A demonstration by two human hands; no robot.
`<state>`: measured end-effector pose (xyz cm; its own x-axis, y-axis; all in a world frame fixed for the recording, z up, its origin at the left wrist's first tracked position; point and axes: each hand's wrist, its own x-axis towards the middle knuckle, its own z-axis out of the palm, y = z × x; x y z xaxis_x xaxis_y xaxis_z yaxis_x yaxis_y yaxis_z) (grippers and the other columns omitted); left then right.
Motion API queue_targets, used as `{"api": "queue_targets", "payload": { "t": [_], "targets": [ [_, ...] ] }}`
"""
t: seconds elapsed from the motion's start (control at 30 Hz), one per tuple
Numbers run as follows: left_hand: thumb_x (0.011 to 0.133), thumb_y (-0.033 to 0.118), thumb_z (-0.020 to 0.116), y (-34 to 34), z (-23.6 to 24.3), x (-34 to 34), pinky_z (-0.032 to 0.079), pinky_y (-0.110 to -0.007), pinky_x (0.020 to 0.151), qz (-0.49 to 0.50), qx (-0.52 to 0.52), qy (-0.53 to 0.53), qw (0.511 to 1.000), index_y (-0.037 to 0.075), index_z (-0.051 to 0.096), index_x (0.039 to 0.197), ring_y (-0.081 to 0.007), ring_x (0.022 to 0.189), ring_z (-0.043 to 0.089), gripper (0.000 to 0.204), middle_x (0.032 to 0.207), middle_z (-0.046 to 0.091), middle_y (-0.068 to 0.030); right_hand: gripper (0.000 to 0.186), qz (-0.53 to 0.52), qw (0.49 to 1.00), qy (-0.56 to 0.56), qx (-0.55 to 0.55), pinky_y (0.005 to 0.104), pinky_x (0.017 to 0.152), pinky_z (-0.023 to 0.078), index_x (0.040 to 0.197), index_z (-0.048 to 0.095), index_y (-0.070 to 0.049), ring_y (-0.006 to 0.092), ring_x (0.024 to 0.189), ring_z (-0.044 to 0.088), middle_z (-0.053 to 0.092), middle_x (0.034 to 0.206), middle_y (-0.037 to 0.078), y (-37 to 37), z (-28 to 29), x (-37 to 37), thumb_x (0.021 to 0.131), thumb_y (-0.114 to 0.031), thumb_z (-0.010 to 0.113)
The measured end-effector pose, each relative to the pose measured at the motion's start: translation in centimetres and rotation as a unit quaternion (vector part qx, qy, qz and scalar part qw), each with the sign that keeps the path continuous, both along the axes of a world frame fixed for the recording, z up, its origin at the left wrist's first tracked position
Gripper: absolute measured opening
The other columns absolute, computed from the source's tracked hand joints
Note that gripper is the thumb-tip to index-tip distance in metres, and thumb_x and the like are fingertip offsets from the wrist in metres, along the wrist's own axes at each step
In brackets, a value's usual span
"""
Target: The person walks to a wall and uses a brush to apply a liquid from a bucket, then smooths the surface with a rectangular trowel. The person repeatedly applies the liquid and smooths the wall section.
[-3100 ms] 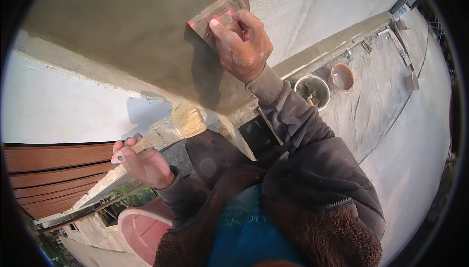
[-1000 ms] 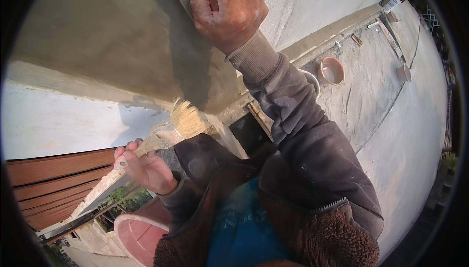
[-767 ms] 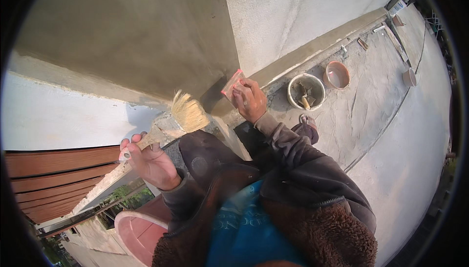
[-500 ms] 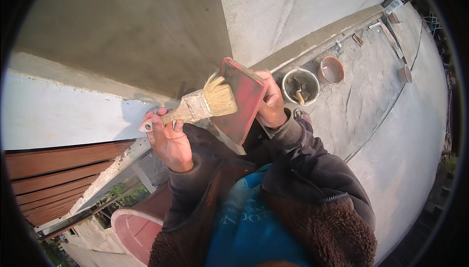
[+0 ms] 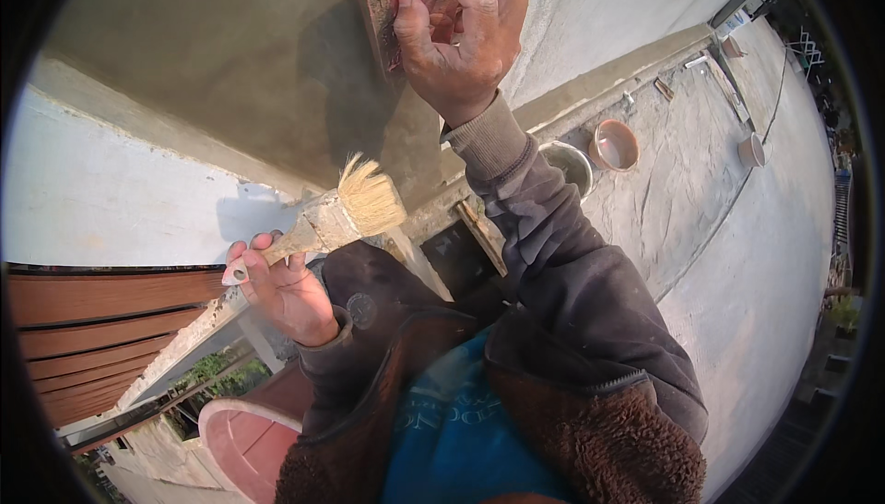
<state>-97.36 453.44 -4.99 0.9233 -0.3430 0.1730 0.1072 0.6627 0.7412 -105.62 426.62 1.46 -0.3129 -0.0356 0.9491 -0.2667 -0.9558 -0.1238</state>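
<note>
Hands: both are in view and both are busy. The left hand (image 5: 293,301), low on the left, is half open, with its fingers and thumb pinching a brush near the end of its handle. The right hand (image 5: 466,34), far up in the middle, is curled around the grip of a flat block.
Floor: the pale grey floor (image 5: 728,227) fills the right side, bumpy in places.
Dark wall: the smooth, grey-brown wall (image 5: 203,34) is on the far left, with a shadow on it.
White wall: the bright wall (image 5: 111,190) is on the left, under the dark one.
Brown boards: these boards (image 5: 111,306) lie in rows at the near left.
Tub: the big pink tub (image 5: 212,439) sits near, beside the left sleeve.
Buckets: the orange bucket (image 5: 615,145) stands to the right, next to a pale bucket (image 5: 579,170) partly hidden by the right sleeve.
Block: the red and grey flat block (image 5: 373,15) is at the dark wall. I can't tell if it touches.
Brush: the wide brush (image 5: 323,221) tilts up, its yellow bristles pointing right.
</note>
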Motion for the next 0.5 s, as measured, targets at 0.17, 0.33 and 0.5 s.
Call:
{"api": "queue_targets", "payload": {
  "t": [0.17,0.33,0.5],
  "targets": [
    [0.095,0.021,0.069,1.9,-0.6,1.2,0.057,-0.034,0.077,-0.012,-0.007,0.002,1.000,0.010,0.050,0.120,-0.0178,0.096,0.060,0.033,0.104,0.063,-0.0076,0.038,0.009,0.996,0.069,0.062,0.0316,0.060,0.058,0.113,0.067,-0.011,0.0221,0.082,0.067,0.056,0.106,0.012,0.6,-4.2,1.5,0.077,-0.009,0.078],
    [0.095,0.021,0.069,1.1,0.1,0.9,0.057,-0.035,0.078,-0.007,0.006,0.006,1.000,0.010,0.050,0.120,-0.0189,0.100,0.059,0.033,0.104,0.062,-0.0081,0.037,0.013,0.994,0.095,0.054,0.0300,0.055,0.058,0.110,0.066,-0.013,0.0202,0.079,0.068,0.057,0.104,0.011,0.3,-10.9,0.9,0.076,-0.008,0.078],
    [0.096,0.021,0.068,2.0,-1.1,1.7,0.058,-0.038,0.084,-0.025,-0.012,0.001,1.000,0.010,0.051,0.120,-0.0203,0.101,0.060,0.032,0.104,0.062,-0.0075,0.023,0.005,0.995,0.038,-0.087,0.0327,0.060,0.055,0.103,0.065,-0.005,0.0237,0.076,0.063,0.059,0.095,0.013,-3.0,8.5,1.5,0.081,-0.007,0.071]
  ]
}}
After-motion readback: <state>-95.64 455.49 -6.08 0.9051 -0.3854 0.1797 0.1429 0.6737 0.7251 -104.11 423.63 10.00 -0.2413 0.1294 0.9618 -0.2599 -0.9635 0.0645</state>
